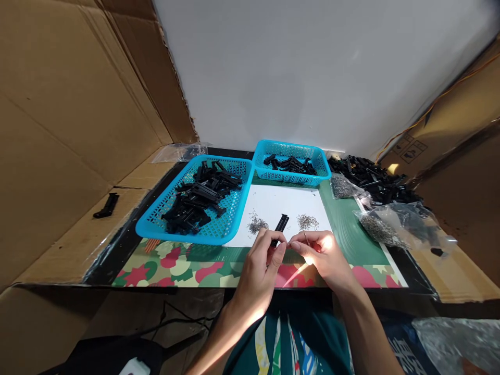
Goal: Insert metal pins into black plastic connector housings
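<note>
My left hand (265, 255) is closed round a black plastic part (282, 223), long and narrow, whose far end sticks up past my fingers. Close beside it, the fingertips of my right hand (318, 252) are pinched together at the near end of that part; whatever they hold is too small to make out. Beyond my hands, on a white sheet (287, 200), lie a pile of tiny dark metal pieces (258, 224) at left and a pile of tiny lighter metal pieces (308, 222) at right.
A large blue basket (156, 219) of black parts stands left, a smaller blue basket (291, 179) behind. At right lie a heap of black parts (371, 177) and plastic bags of small metal pieces (380, 229). One black part (107, 205) rests on cardboard at far left.
</note>
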Demonstrator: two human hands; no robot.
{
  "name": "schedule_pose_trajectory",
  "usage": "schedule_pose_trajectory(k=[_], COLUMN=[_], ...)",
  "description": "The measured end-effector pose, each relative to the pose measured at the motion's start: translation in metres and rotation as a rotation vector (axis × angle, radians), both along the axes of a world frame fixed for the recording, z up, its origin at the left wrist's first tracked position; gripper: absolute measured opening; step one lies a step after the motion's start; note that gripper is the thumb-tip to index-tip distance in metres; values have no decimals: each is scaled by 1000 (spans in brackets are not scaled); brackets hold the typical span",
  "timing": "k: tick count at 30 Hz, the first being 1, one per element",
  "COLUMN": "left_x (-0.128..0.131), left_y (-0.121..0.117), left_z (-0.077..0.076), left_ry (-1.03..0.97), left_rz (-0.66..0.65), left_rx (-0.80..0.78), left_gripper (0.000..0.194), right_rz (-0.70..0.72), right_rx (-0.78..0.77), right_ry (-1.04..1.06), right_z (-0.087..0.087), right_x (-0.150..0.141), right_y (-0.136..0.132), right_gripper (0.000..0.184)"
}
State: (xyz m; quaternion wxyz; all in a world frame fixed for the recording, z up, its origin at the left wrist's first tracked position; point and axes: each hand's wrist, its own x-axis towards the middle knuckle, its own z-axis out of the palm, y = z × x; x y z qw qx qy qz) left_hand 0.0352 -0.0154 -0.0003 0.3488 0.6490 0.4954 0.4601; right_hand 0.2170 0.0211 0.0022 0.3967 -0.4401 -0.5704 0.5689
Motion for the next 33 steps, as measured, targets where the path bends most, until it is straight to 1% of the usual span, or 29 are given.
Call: schedule_pose_trajectory(k=[5, 11, 13, 15, 17, 19, 22, 26, 30, 33], left_x=[2, -1, -2, -3, -3, -2, 0, 1, 0, 1], left_y=[2, 2, 1, 1, 1, 1, 1, 3, 4, 4], left_z=[-4, -9, -8, -5, -2, 1, 2, -1, -4, -5], left_ry=[-84, -213, -258, -324, -394, -444, -458, -397, -361, -347], left_rz=[-28, -47, -84, -153, -210, -231, -193, -107, -96, -94], left_rx=[-58, -114, -146, -184, -205, -209, -210, -216, -208, -187], left_gripper=[26, 36, 40, 45, 49, 50, 48, 41, 38, 36], right_rz=[40, 79, 80, 76, 52, 11, -43, -61, -2, 21], right_rx=[-20, -48, -45, -44, -56, -63, -4, 128, 126, 111], right_ry=[51, 121, 111, 77, 41, 10, -16, -57, -105, -125], right_z=[2, 3, 2, -1, -3, -4, -1, 9, 19, 22], right_x=[-2, -7, -8, -10, -11, -11, -9, -5, -3, -4], right_y=[-2, -3, -3, -2, -2, -2, -5, -13, -20, -22], right_gripper=[34, 36, 39, 40, 38, 35, 31, 25, 17, 16])
